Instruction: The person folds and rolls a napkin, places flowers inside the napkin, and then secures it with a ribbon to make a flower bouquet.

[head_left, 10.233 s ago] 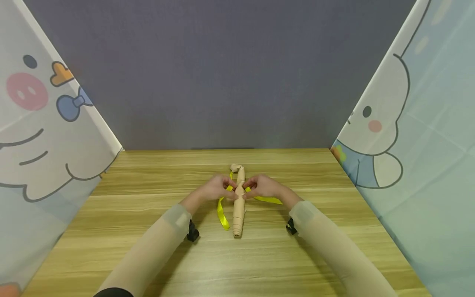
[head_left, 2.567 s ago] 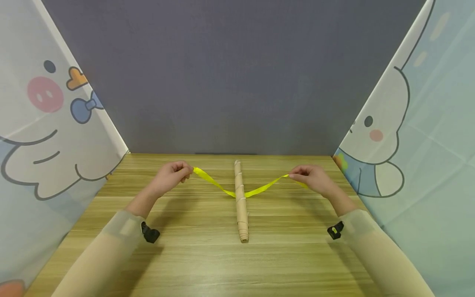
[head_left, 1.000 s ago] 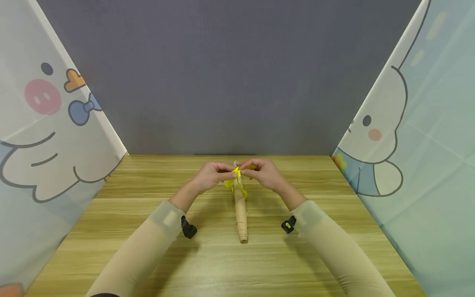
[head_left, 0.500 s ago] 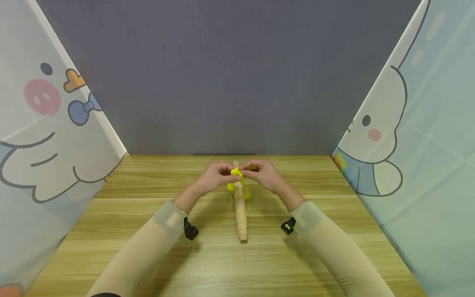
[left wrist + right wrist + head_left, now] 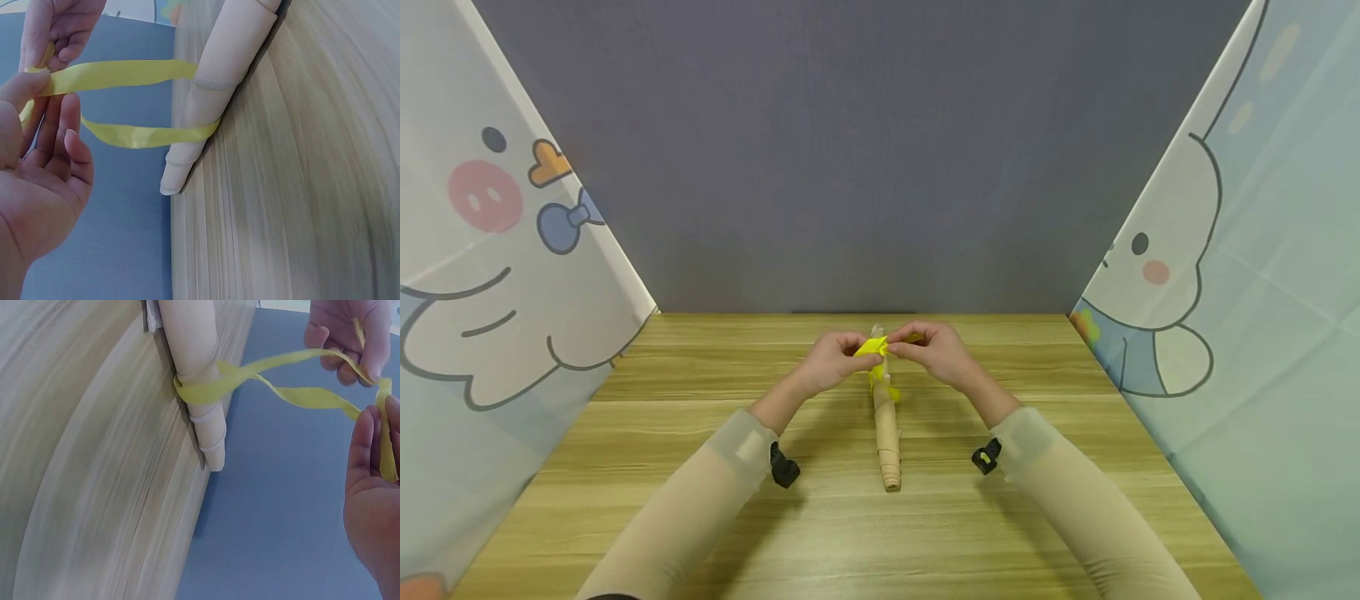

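A beige roll (image 5: 888, 442), wound from a thin sheet, lies lengthwise on the table. Around its far half passes a yellow ribbon (image 5: 125, 74), whose two sides rise from the roll to my hands. My left hand (image 5: 829, 363) pinches the ribbon between thumb and fingers above the roll. Close beside it, my right hand (image 5: 931, 348) pinches another part of the ribbon, the fingertips of both hands nearly touching. In the right wrist view a folded length of ribbon (image 5: 387, 450) lies along the right hand's fingers. Exactly how the ribbon crosses between the fingertips is hidden.
The wood-grain table (image 5: 700, 467) ends at a dark grey panel (image 5: 865, 167). Cloth with cartoon animals hangs at the left (image 5: 497, 333) and right (image 5: 1262, 333). Black wrist cameras sit at both wrists.
My hands, spread wide with a ribbon end each 2.6 seconds ago, have come together above the roll. In the last half second the ribbon between them has shifted, the hands barely moving.
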Motion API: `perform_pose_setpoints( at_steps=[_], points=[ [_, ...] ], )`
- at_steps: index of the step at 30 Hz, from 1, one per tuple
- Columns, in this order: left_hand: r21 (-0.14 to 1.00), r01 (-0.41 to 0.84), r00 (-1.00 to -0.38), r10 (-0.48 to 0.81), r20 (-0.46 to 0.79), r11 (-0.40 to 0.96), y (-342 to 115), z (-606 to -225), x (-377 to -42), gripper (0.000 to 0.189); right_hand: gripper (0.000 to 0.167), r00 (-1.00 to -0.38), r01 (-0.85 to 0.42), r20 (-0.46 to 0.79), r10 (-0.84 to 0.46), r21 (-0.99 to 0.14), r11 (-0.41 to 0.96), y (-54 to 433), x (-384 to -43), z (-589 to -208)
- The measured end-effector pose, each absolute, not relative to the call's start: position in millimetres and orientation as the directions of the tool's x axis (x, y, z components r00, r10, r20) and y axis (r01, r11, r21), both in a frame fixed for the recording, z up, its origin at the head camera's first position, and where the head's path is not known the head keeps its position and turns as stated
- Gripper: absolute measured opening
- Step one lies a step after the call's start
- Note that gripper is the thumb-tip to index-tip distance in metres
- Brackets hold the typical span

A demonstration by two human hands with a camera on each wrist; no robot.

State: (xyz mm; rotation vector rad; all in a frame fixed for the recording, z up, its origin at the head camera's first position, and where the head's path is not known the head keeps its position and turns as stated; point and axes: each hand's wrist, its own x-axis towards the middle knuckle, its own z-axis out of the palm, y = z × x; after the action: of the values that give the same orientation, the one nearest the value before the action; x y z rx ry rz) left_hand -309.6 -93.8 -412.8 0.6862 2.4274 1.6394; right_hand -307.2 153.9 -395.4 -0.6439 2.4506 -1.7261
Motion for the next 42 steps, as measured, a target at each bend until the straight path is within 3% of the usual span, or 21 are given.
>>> perform_pose_setpoints(
  at_steps=[26, 42],
  points=[
    [0.916, 0.199, -0.952, 0.291, 0.096, 0.348, -141.1, -431.2, -312.0, 0.02, 0.027, -0.929, -0.267, 0.121, -0.35, -0.874, 0.406, 226.8, -291.9, -407.0],
    [0.907, 0.173, -0.954, 0.293, 0.058, 0.385, -158.0, -444.8, -307.4, 0.024, 0.027, -0.935, -0.226, 0.031, -0.354, -0.82, 0.526, 256.6, -281.4, -428.2]
  ],
)
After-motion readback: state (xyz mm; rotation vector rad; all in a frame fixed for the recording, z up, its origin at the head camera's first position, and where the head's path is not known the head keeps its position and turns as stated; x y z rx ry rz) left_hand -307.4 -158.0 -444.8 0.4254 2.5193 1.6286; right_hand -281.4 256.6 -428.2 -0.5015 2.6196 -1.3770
